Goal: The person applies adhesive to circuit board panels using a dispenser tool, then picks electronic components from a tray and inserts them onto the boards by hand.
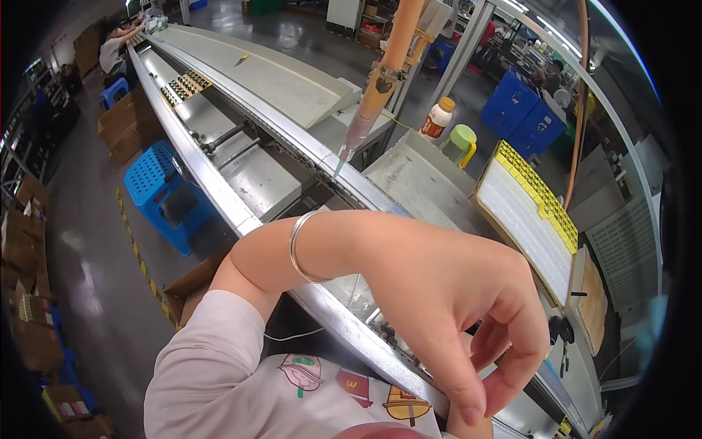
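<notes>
My left hand [468, 293] reaches across the front of the conveyor [241, 157], wrist bent, a silver bangle [295, 249] on the forearm. Its fingers are curled, with the thumb tip close to the index fingertip; whatever they hold, if anything, is hidden. Just under the fingertips, at the lower edge, shows a small patch of skin that seems to belong to my right hand or forearm [459, 426]; no fingers of it can be made out. Beyond my left wrist, an orange syringe-like dispenser [365, 110] with a pale blue needle tip hangs over the conveyor rail.
A yellow-edged tray [530, 212] leans at the right, near a white bottle with an orange cap [439, 117] and a green-lidded cup [461, 143]. A black-handled tool [561, 331] lies nearby. A blue stool [164, 190] and cartons [131, 124] stand left. Another person [113, 51] sits far off.
</notes>
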